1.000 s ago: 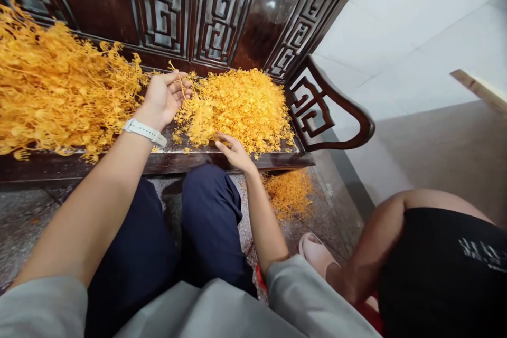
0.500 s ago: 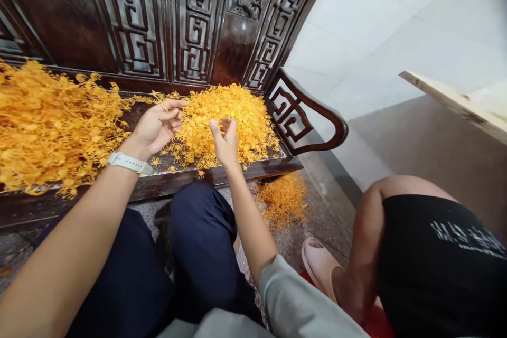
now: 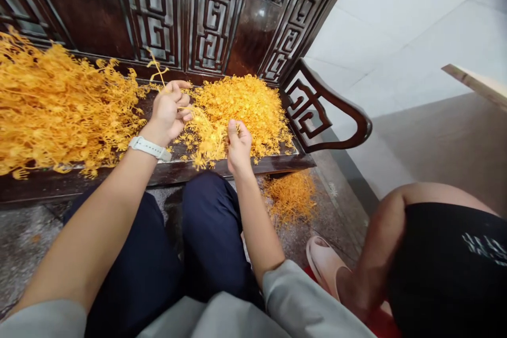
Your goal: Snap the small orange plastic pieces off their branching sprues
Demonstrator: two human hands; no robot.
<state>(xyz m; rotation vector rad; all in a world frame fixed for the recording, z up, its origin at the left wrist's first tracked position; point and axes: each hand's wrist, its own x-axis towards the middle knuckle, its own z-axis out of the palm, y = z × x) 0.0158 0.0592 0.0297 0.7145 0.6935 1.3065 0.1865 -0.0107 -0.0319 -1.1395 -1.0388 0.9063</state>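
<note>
My left hand (image 3: pixel 172 108) is closed round a thin yellow plastic flower sprig (image 3: pixel 157 69), whose stem sticks up above the fingers. Yellow strands also run from its fingertips toward my right hand (image 3: pixel 238 148). That hand pinches thumb against fingers at the front of a heap of small yellow plastic flower heads (image 3: pixel 249 97); a speck of yellow shows at its fingertips, too small to name. Left of my hands lies a larger heap of yellow stemmed sprigs (image 3: pixel 67 105). Both heaps rest on a dark wooden bench (image 3: pixel 174 173).
The bench's carved back (image 3: pixel 216 16) rises behind the heaps, with a curved armrest (image 3: pixel 336 116) at the right end. Bare orange stems (image 3: pixel 291 198) lie on the floor below. A person's leg (image 3: pixel 382 227) and pale slipper (image 3: pixel 325 264) are at my right.
My right hand has gone from parted fingers to a pinch. The sprig in my left hand now stands up more visibly. The whole view has shifted, moving the bench rightward and slightly up.
</note>
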